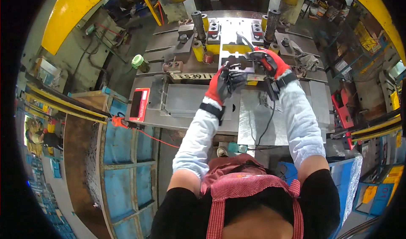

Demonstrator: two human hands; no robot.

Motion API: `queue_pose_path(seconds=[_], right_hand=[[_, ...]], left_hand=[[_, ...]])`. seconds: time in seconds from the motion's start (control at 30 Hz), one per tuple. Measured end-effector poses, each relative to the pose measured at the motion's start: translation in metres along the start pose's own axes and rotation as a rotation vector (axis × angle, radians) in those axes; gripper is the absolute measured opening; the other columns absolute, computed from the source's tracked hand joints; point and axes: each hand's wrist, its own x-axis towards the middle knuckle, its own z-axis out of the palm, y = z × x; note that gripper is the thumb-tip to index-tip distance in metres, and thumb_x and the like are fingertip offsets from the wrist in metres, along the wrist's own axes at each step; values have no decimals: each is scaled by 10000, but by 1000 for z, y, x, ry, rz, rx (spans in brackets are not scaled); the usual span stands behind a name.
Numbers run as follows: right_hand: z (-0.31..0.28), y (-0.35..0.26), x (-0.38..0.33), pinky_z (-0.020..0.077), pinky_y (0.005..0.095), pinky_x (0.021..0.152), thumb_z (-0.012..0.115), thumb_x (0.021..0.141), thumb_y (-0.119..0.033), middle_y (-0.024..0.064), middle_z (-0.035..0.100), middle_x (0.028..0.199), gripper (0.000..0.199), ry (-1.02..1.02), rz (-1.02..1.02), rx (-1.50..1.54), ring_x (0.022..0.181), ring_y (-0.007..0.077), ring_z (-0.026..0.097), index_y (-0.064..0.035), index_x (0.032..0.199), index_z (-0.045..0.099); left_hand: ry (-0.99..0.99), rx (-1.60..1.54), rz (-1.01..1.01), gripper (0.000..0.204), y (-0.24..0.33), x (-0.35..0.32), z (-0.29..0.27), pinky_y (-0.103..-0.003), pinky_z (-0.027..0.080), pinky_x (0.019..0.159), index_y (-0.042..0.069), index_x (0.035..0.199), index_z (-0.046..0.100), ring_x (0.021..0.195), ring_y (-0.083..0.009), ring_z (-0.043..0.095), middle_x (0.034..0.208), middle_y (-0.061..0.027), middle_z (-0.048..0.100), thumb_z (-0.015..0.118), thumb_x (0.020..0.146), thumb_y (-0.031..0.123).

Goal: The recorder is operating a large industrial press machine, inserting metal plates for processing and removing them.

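Observation:
Both hands wear red gloves with dark palms and reach over the press die. My left hand [227, 83] is closed at the die's near edge; what its fingers hold is hidden. Beside it lies a notched, shiny metal piece [237, 65], its near side partly covered by those fingers. My right hand [272, 63], a little farther away and to the right, wraps around a dark tool with a curved end [244, 40], which points over the bright die plate [230, 29]. A black cable [265, 127] hangs below the right wrist.
Dark guide posts [198, 25] and yellow cylinders [197, 50] rise around the die. Stacked sheet metal [192, 98] lies front left, near a phone [136, 103] on a red-edged card. A larger sheet [258, 118] lies in front. A blue-framed bin [120, 150] stands left; a green-lidded jar [138, 62] sits left.

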Motion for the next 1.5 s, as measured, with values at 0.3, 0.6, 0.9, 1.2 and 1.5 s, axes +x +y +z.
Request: queue_pose_path(seconds=[0.3,0.6,0.9,1.2,1.5], right_hand=[[16,-31,-15,418,226,612,605,754,-188,6,536,871,432,355,515,204,704,77,489,-60,1144,470],[39,-50,-296,419,234,484,568,779,-91,2,485,792,603,765,875,249,594,90,473,-84,1321,305],[35,-25,-377,422,259,499,529,730,-82,30,512,705,226,881,891,363,572,131,510,-44,940,455],[39,-35,-368,434,273,499,527,719,-56,51,514,675,205,962,872,299,546,149,522,-41,909,450],[37,-12,-386,461,287,557,531,746,-90,67,544,762,377,913,863,335,606,151,545,-23,1107,442]], left_hand=[[137,-77,18,440,-8,23,-6,-437,487,773,-75,1051,495,830,-340,596,924,-216,590,304,902,293],[274,0,99,405,-4,19,8,-440,488,745,-83,974,510,773,-335,598,885,-203,597,328,894,270],[329,109,95,364,-4,25,12,-431,487,773,-73,988,486,821,-330,599,916,-227,586,288,900,220],[291,33,79,323,-3,33,-3,-467,489,780,-37,1091,393,842,-362,594,978,-249,567,299,909,213],[316,8,106,219,-2,31,0,-503,491,764,22,987,386,823,-391,588,950,-252,558,304,914,211]])
